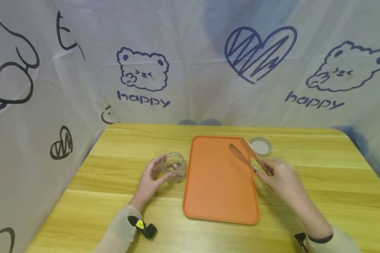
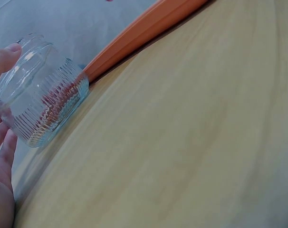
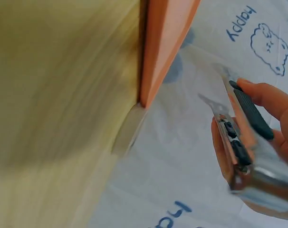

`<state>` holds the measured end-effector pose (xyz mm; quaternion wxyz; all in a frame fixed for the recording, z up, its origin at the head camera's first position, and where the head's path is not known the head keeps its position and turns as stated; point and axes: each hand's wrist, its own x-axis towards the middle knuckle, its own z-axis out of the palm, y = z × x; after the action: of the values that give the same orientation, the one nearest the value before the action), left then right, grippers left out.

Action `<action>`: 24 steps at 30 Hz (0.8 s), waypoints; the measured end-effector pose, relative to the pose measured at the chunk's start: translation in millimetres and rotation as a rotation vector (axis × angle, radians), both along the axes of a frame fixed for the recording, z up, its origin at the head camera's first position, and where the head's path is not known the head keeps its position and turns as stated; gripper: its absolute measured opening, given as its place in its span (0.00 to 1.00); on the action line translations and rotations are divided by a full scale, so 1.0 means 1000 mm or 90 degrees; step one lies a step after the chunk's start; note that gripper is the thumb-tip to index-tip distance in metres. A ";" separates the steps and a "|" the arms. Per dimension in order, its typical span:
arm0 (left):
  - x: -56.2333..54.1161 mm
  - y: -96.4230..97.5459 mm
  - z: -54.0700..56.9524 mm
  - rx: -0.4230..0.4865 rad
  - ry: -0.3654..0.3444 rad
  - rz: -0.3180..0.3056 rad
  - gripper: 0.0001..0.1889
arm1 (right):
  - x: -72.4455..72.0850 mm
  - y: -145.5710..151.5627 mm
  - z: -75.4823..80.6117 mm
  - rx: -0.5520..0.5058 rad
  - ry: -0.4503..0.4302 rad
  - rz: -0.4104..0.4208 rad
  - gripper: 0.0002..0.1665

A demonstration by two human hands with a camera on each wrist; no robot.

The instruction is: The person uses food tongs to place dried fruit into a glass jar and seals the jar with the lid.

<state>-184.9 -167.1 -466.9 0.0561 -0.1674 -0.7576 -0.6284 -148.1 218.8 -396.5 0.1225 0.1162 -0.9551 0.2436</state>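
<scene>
Thumb and fingers of my left hand [image 1: 149, 181] curve round a clear glass jar [image 1: 177, 177] on the table, left of the orange tray. The jar has no lid on, and small reddish-brown pieces lie at its bottom; in the left wrist view its ribbed glass wall [image 2: 63, 80] shows. My right hand [image 1: 285, 177] grips a pair of metal tongs [image 1: 252, 151] over the tray's right edge. Their two tips are spread apart with nothing between them. Dark grip pads on the tongs [image 3: 272, 178] appear in the right wrist view.
The orange rectangular tray [image 1: 220, 186] lies bare on the wood-grain table [image 1: 114, 179]. Beyond its upper right corner rests a round lid [image 1: 260, 146]. A white cloth with drawings [image 1: 196, 80] hangs behind the table and along its left side.
</scene>
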 end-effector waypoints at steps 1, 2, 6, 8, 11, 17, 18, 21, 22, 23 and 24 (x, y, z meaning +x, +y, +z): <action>0.000 0.000 0.000 -0.002 0.002 0.001 0.34 | 0.002 0.003 -0.001 -0.001 -0.006 -0.012 0.19; 0.000 0.000 0.000 -0.003 0.003 0.002 0.34 | 0.003 0.005 -0.002 0.000 -0.009 -0.022 0.19; 0.000 0.000 0.000 -0.006 0.005 0.004 0.34 | 0.009 0.015 -0.004 -0.008 -0.031 -0.053 0.20; 0.000 0.000 0.001 -0.007 0.003 0.004 0.34 | 0.011 0.020 -0.004 -0.009 -0.046 -0.063 0.20; 0.001 0.001 0.001 -0.008 0.002 0.003 0.34 | 0.014 0.028 -0.006 0.002 -0.067 -0.072 0.17; 0.001 0.001 0.000 -0.007 0.006 0.007 0.34 | 0.019 0.038 -0.010 0.036 -0.100 -0.087 0.10; 0.001 0.001 0.000 -0.006 0.007 0.007 0.33 | 0.020 0.039 -0.010 0.039 -0.105 -0.090 0.11; 0.001 0.001 0.000 -0.007 0.009 0.008 0.33 | 0.023 0.040 -0.012 0.045 -0.118 -0.099 0.12; 0.001 0.001 0.000 -0.008 0.010 0.007 0.33 | 0.023 0.040 -0.012 0.050 -0.127 -0.103 0.13; 0.001 0.001 0.000 -0.008 0.010 0.006 0.33 | 0.024 0.040 -0.012 0.054 -0.137 -0.106 0.12; 0.001 0.001 0.000 -0.008 0.009 0.005 0.33 | 0.025 0.040 -0.012 0.058 -0.149 -0.108 0.12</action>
<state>-183.5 -166.4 -467.3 0.0628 -0.1693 -0.7617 -0.6222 -123.6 259.0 -408.9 0.0247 0.0114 -0.9793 0.2005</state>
